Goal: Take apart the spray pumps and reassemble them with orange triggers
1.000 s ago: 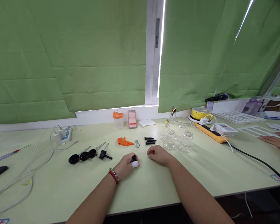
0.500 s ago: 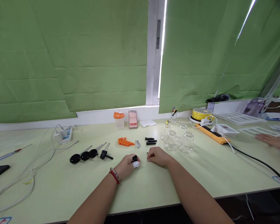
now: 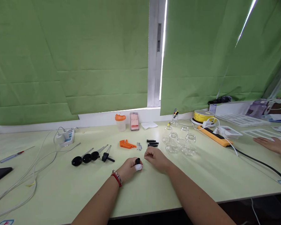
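Gripping a small black part (image 3: 137,161) upright, left hand (image 3: 130,168), right hand (image 3: 156,158) loosely curled beside it, contents unclear

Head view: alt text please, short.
Left hand pinches a small black part over a pale green table; right hand curls beside it. Beyond lie orange clips, metal pins and clear glass jars.

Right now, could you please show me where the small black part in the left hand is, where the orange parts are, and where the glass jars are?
small black part (image 3: 137,161): head view, on its dark top.
orange parts (image 3: 125,144): head view, middle of the pile.
glass jars (image 3: 172,143): head view, body of a front jar.
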A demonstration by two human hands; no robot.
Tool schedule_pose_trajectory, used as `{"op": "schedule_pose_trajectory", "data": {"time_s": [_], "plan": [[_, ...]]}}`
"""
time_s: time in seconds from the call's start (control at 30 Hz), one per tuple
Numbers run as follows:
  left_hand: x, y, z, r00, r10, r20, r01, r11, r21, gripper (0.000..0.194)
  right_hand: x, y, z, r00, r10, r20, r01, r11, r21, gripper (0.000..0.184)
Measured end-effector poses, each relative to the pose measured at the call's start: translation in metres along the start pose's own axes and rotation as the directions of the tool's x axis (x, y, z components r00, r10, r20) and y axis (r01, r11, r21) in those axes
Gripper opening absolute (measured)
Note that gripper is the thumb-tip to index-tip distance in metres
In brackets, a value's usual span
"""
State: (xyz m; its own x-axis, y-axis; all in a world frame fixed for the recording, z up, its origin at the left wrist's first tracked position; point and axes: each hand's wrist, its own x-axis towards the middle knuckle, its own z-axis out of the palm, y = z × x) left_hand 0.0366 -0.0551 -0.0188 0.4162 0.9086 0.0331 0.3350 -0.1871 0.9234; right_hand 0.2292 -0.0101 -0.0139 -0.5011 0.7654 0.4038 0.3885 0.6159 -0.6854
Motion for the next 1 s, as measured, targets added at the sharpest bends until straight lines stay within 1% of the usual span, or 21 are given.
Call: {"op": "schedule_pose_trajectory", "data": {"time_s": [0.07, 0.13, 0.23, 0.33, 0.53, 0.83, 1.0], "plan": [[0.0, 0.0, 0.0, 1.0, 0.014, 0.004, -0.014, 1.0, -0.003, 0.018, 0.002, -0.008, 0.007, 0.998, -0.039, -0.04, 0.043, 0.994, 0.102, 0.007], [0.001, 0.0, 0.0, 1.0, 0.029, 0.01, -0.029, 1.0, -0.008, 0.018, 0.003, -0.013, 0.013, 0.998, -0.039, -0.039, 0.046, 0.982, 0.183, 0.008], [0.002, 0.0, 0.0, 0.999, 0.042, 0.021, -0.041, 0.999, -0.018, 0.018, 0.004, -0.016, 0.019, 1.0, 0.012, 0.013, -0.015, 0.959, 0.285, 0.009], [0.002, 0.0, 0.001, 0.999, 0.047, 0.021, -0.047, 0.999, -0.025, 0.017, 0.003, -0.014, 0.021, 0.998, 0.041, 0.052, -0.057, 0.935, 0.351, 0.012], [0.001, -0.002, 0.0, 0.998, 0.058, 0.018, -0.057, 0.998, -0.04, 0.018, 0.002, -0.011, 0.022, 0.991, 0.075, 0.111, -0.117, 0.889, 0.443, 0.014], [0.001, -0.002, 0.001, 0.998, 0.057, 0.019, -0.055, 0.997, -0.058, 0.019, 0.002, -0.016, 0.021, 0.99, 0.09, 0.107, -0.132, 0.859, 0.494, 0.016], [0.002, -0.002, 0.001, 0.998, 0.058, 0.015, -0.057, 0.997, -0.054, 0.017, 0.002, -0.012, 0.022, 0.991, 0.092, 0.097, -0.128, 0.857, 0.499, 0.017]]}}
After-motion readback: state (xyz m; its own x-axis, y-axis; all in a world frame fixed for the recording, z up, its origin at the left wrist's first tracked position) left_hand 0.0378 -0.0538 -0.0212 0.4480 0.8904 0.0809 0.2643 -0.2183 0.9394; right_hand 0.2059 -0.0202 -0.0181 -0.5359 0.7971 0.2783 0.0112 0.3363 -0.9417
